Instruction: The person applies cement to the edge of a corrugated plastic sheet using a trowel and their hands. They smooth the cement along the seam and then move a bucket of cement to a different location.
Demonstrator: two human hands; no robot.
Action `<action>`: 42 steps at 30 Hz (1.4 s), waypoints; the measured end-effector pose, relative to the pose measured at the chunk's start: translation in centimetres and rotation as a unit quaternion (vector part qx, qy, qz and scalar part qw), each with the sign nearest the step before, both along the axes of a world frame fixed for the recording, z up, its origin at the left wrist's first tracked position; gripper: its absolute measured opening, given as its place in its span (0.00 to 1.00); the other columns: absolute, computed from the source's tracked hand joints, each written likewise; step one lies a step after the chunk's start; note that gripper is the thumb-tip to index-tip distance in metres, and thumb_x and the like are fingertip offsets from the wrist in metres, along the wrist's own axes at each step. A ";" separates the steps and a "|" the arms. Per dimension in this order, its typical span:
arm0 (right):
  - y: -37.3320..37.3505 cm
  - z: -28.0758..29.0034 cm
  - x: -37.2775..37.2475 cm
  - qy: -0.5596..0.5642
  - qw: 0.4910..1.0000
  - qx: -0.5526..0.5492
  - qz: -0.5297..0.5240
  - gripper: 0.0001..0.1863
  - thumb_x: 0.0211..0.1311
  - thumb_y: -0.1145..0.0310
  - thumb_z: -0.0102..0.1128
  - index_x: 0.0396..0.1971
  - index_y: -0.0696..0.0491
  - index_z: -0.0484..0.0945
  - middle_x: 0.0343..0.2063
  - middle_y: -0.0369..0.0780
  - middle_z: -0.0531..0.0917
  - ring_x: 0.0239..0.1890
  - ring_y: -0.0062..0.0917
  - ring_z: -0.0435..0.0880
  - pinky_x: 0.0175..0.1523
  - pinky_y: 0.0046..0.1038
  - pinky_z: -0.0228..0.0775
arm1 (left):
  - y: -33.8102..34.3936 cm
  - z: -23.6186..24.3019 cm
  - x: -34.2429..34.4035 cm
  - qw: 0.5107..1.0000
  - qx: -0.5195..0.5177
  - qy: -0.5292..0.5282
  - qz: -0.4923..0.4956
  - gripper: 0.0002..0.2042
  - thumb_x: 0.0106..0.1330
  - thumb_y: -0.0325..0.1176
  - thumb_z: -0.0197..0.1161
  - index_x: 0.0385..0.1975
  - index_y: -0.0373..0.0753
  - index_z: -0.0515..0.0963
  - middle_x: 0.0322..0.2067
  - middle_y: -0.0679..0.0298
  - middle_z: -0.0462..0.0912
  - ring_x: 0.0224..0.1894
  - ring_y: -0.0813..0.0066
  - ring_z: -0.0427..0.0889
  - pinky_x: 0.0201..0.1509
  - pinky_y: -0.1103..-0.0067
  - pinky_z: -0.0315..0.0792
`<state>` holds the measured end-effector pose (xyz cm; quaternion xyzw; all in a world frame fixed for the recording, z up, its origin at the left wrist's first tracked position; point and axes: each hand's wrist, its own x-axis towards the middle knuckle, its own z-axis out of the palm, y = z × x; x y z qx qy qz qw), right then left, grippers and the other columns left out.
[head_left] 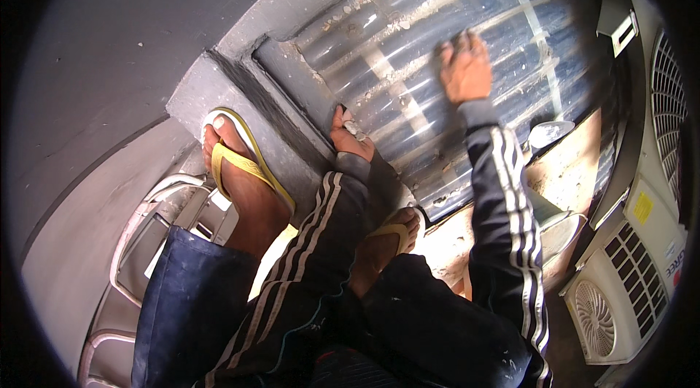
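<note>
Below me lies a clear corrugated roofing sheet, with pale crumbs of rubble strewn in its grooves. My left hand is at the sheet's left edge, beside a grey concrete ledge. Its fingers are closed around a small whitish chunk, likely a piece of broken plaster or mortar. Farther up and to the right, my right hand is over the sheet's ridges, palm down. Its fingers are slightly blurred, spread apart, and hold nothing. Whether it touches the sheet I cannot tell.
My left foot in a yellow flip-flop rests on a grey concrete block. My other foot is by the sheet's near edge. White air-conditioner units stand at right. Metal rungs run down the left. A grey wall rises at upper left.
</note>
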<state>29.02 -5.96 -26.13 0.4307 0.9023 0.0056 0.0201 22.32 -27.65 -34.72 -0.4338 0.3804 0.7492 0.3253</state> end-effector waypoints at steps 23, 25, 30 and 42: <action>-17.2 2.1 -3.5 0.225 0.931 -0.236 0.163 0.20 0.54 0.70 0.52 0.46 0.65 0.72 0.47 0.56 0.73 0.53 0.47 0.70 0.64 0.41 0.55 | 0.3 0.9 -2.6 0.940 0.290 0.152 -0.091 0.18 0.64 0.44 0.46 0.42 0.36 0.74 0.38 0.58 0.80 0.41 0.62 0.79 0.51 0.70 0.72; -16.2 2.9 -3.8 0.249 0.927 -0.222 0.173 0.21 0.57 0.68 0.50 0.48 0.65 0.71 0.49 0.56 0.72 0.55 0.47 0.69 0.64 0.42 0.53 | -0.5 -0.6 -5.4 0.910 0.392 -0.035 -0.133 0.19 0.64 0.44 0.46 0.43 0.35 0.74 0.41 0.57 0.79 0.43 0.60 0.78 0.51 0.68 0.71; -13.8 2.2 -3.9 0.190 0.972 -0.136 0.017 0.22 0.56 0.68 0.51 0.50 0.65 0.69 0.52 0.56 0.69 0.57 0.47 0.66 0.64 0.44 0.52 | 0.8 1.9 -4.4 0.982 0.161 -0.002 -0.095 0.21 0.64 0.45 0.46 0.46 0.34 0.72 0.44 0.56 0.78 0.45 0.59 0.77 0.54 0.67 0.69; 8.6 1.9 -3.8 0.188 0.978 0.077 -0.042 0.22 0.64 0.60 0.40 0.46 0.63 0.70 0.47 0.56 0.72 0.52 0.46 0.70 0.57 0.40 0.61 | 0.8 -1.8 -4.8 0.998 0.013 0.059 -0.024 0.14 0.63 0.41 0.51 0.45 0.43 0.73 0.43 0.69 0.77 0.41 0.74 0.75 0.44 0.79 0.70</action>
